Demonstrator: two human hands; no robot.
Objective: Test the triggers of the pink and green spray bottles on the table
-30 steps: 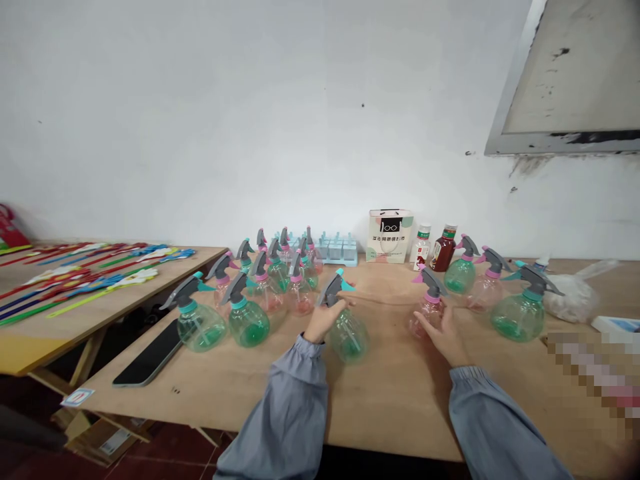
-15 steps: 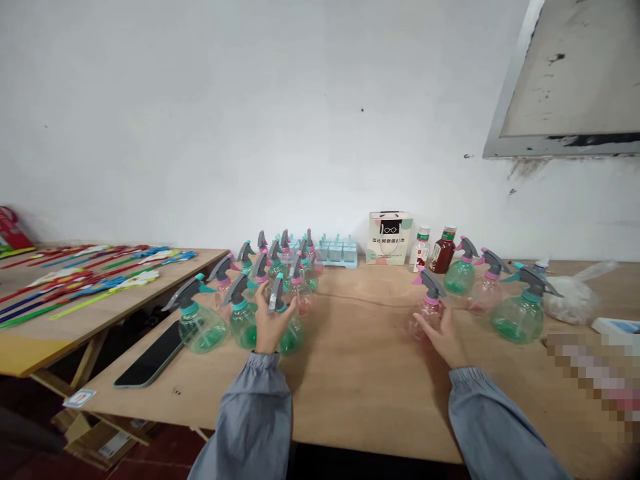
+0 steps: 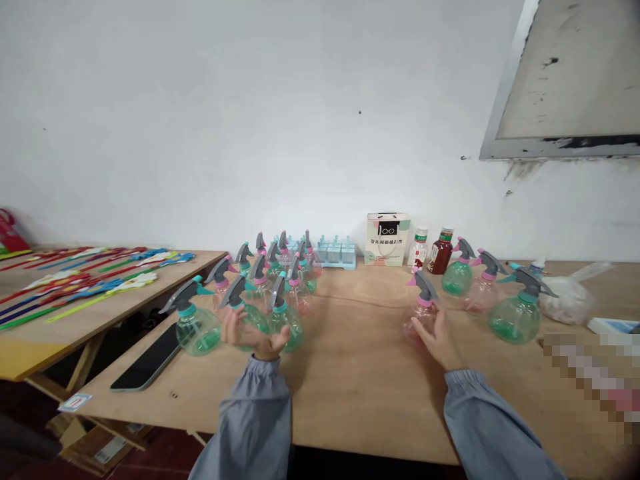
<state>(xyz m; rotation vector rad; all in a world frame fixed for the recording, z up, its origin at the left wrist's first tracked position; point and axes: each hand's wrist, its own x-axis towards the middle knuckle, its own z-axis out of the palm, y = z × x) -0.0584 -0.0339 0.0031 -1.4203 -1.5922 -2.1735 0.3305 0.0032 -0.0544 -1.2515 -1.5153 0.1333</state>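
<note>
My left hand (image 3: 253,335) is open, palm up, fingers spread, just in front of a green spray bottle (image 3: 286,321) standing at the near right end of a cluster of spray bottles (image 3: 270,280). It holds nothing. My right hand (image 3: 440,340) rests against the near side of a pink spray bottle (image 3: 421,308) with a grey trigger, fingers laid along its body. Both bottles stand upright on the wooden table (image 3: 360,380).
More spray bottles (image 3: 515,310) stand at the right, near a white plastic bag (image 3: 567,297). A black phone (image 3: 145,360) lies at the table's left edge. A printed box (image 3: 387,239), two small bottles (image 3: 439,251) and a blue tray (image 3: 335,252) stand by the wall. Coloured sticks (image 3: 75,280) cover the left table.
My left hand carried the green spray bottle leftward, set it down beside the cluster, let go and opened. My right hand has stayed at the pink bottle.
</note>
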